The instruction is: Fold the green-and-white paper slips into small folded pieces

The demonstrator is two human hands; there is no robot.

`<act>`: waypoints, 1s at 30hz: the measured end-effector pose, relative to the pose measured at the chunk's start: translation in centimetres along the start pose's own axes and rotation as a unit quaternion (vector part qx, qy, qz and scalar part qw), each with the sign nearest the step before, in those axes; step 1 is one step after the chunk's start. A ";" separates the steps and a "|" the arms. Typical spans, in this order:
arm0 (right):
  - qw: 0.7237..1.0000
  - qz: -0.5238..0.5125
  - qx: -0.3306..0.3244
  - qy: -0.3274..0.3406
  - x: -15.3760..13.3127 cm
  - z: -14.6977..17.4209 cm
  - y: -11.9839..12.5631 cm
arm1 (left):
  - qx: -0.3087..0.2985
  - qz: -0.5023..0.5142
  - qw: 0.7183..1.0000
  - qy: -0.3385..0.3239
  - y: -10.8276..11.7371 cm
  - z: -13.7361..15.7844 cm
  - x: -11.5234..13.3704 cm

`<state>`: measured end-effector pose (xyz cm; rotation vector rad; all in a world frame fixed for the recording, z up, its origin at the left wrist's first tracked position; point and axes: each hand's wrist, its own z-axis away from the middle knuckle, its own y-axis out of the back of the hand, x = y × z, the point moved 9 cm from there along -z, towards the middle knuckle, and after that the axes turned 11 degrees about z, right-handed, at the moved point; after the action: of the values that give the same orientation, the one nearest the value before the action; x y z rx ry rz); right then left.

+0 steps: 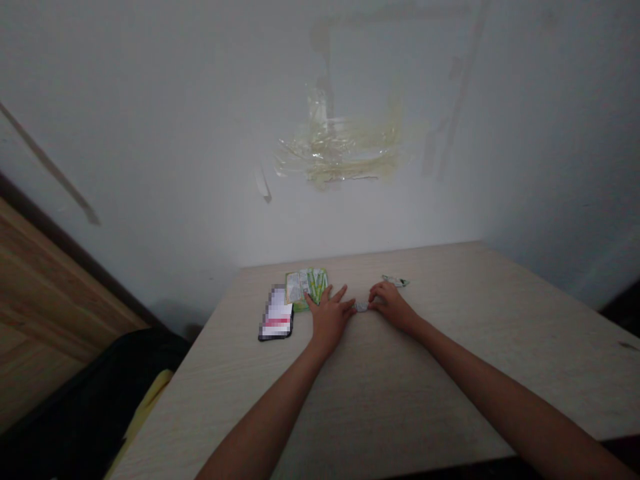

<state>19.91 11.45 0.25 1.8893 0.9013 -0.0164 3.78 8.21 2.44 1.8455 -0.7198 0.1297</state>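
Observation:
A small, pale printed piece that looks like folded paper (361, 307) lies on the table between my hands. My left hand (331, 320) rests palm down with its fingers spread, its inner edge touching the left end of this piece. The fingers of my right hand (393, 307) are drawn together and pinch the right end. Under and beyond my left fingertips is a green and white printed packet or stack of papers (299, 283). Just past my right hand lies a small folded paper piece (397, 281) with dark green edges.
A phone (277, 317) with a lit, blurred screen lies left of my left hand, against the printed papers. The pale wooden table (450, 280) meets a wall with peeling clear tape (340, 150). Dark and yellow cloth (145, 400) sits beyond the table's left edge.

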 end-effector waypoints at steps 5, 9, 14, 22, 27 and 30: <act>1.000 0.010 -0.004 0.018 -0.4 0.0 -0.1 | 0.013 -0.003 1.000 -0.017 0.3 0.0 0.3; 0.999 0.016 -0.003 0.031 -0.7 -0.1 -0.2 | 0.024 -0.006 0.999 -0.029 0.6 0.1 0.4; 0.999 0.027 -0.002 0.046 -0.8 -0.1 -0.4 | 0.034 -0.001 0.999 -0.032 0.8 0.0 0.3; 0.998 0.028 -0.007 0.047 -0.9 0.0 -0.5 | 0.043 0.017 0.998 -0.034 1.1 0.0 0.5; 0.999 0.005 -0.009 0.046 -1.4 0.0 0.1 | 0.033 0.033 0.999 -0.021 1.0 0.0 0.5; 0.999 -0.012 -0.003 0.039 -1.5 -0.1 0.5 | 0.018 0.057 0.998 -0.017 0.7 0.0 0.4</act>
<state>19.07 10.57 1.30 1.8851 0.9753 0.0458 3.75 7.85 3.22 1.8437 -0.8516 0.1866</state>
